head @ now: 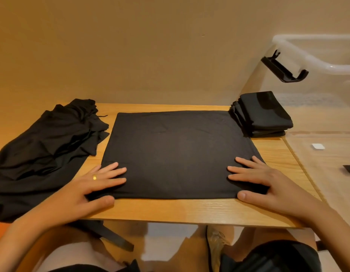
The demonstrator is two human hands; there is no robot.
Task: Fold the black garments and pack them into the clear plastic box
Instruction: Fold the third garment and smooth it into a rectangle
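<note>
A black garment (pixel 178 154) lies flat as a neat rectangle in the middle of the wooden table (pixel 190 211). My left hand (pixel 88 185) rests on its near left corner with straight fingers on top and the thumb at the front edge. My right hand (pixel 264 181) lies the same way on the near right corner. A heap of unfolded black garments (pixel 42 150) sits at the left. Inside the clear plastic box (pixel 317 107) at the right is a stack of folded black garments (pixel 264 114).
The box has a black latch (pixel 284 69) hanging on its near wall. A wall stands right behind the table. My knees show below the table's front edge, and a strip of black cloth (pixel 111 236) hangs down there.
</note>
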